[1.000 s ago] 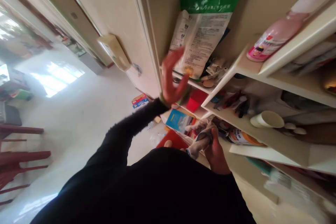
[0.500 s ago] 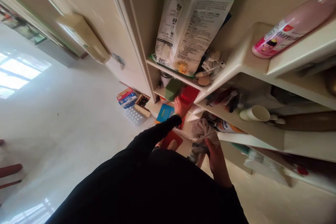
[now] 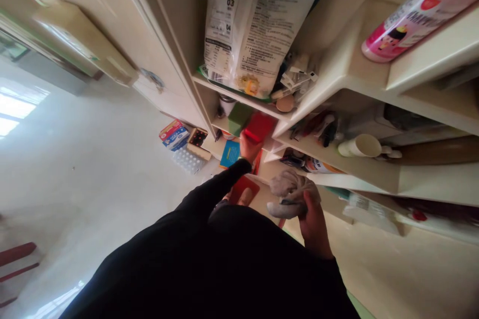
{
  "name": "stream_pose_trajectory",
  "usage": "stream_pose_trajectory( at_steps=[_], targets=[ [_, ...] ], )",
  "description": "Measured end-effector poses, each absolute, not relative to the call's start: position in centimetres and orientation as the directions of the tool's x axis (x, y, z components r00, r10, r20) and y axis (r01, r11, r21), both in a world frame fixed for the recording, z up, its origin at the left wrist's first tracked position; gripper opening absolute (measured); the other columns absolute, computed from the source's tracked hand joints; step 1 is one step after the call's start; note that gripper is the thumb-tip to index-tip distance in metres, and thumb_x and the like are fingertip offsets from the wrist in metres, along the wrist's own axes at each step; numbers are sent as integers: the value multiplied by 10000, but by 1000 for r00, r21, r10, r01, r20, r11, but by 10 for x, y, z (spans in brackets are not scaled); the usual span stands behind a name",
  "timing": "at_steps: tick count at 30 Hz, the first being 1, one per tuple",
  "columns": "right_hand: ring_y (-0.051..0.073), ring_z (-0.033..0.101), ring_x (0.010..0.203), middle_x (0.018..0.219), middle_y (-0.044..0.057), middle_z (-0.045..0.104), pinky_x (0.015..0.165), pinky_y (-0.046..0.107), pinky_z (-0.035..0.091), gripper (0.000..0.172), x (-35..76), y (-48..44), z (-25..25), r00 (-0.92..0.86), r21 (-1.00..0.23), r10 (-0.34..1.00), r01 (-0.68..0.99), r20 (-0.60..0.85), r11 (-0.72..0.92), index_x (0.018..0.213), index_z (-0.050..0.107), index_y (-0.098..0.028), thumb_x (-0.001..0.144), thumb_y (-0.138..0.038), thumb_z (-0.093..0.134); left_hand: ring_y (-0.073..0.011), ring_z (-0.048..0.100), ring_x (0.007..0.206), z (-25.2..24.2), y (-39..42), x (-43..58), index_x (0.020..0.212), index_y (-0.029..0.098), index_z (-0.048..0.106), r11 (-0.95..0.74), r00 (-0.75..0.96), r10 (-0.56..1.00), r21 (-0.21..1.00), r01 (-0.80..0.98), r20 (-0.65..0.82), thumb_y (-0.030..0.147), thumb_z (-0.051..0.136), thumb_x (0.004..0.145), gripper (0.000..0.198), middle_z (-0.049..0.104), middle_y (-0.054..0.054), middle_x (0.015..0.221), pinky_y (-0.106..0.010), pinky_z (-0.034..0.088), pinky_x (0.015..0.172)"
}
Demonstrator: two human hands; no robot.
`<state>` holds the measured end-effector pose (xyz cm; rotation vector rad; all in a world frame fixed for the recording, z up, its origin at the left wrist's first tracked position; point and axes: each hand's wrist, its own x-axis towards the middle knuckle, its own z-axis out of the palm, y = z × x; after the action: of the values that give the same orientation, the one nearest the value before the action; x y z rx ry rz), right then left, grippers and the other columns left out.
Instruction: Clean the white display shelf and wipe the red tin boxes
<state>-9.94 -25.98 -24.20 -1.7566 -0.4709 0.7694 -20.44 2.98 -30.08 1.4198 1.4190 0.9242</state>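
Note:
My left hand (image 3: 250,146) reaches into a low shelf compartment, its fingers closed around the near end of a red box (image 3: 259,127). Part of its grip is hidden behind the box. A green box (image 3: 240,118) stands right beside the red one. In my right hand (image 3: 313,217) is a bunched grey-beige cloth (image 3: 288,187), held in front of the shelves with the thumb over it. Below my left wrist lies a blue booklet or flat packet (image 3: 229,153).
A large printed bag (image 3: 258,30) stands on the shelf above. To the right are a pink bottle (image 3: 407,22) and a cream mug (image 3: 359,146). On the floor at left lie a red-blue-white carton (image 3: 174,134), a blister-like tray (image 3: 189,160) and an open small box (image 3: 198,140).
The view has shifted, so the shelves appear further up and left. The red box and my left hand have moved slightly left. The cloth in my right hand has turned and bunched differently.

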Motion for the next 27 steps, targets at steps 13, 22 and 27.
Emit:
stream_pose_trajectory(
  at_steps=[13, 22, 27],
  targets=[
    [327, 676, 1450, 1559, 148, 710, 1307, 568, 497, 608, -133, -105, -147, 381, -881, 887, 470, 262, 59, 1531, 677, -223, 1039, -576, 731, -392, 764, 1188, -255, -32, -331, 1507, 352, 575, -239, 350, 926, 940, 245, 144, 503, 1029, 653, 979, 783, -73, 1329, -635, 649, 1084],
    [351, 629, 1563, 1649, 183, 669, 1326, 593, 513, 579, -166, -82, -138, 110, -743, 917, 627, 383, 235, 1573, 646, -199, 1120, -558, 627, -373, 713, 1453, -211, -32, -344, 1648, 263, 460, -421, 375, 873, 870, 256, 312, 326, 952, 754, 1023, 685, -163, 1599, -542, 596, 1268],
    [323, 635, 1556, 1665, 134, 666, 1352, 581, 489, 500, -170, -81, -124, -131, -649, 871, 617, 473, 445, 1605, 639, -240, 1114, -326, 605, -367, 747, 1390, -211, -32, -347, 1589, 261, 512, -425, 349, 876, 877, 226, 334, 342, 988, 725, 989, 728, -152, 1519, -534, 619, 1240]
  ],
)
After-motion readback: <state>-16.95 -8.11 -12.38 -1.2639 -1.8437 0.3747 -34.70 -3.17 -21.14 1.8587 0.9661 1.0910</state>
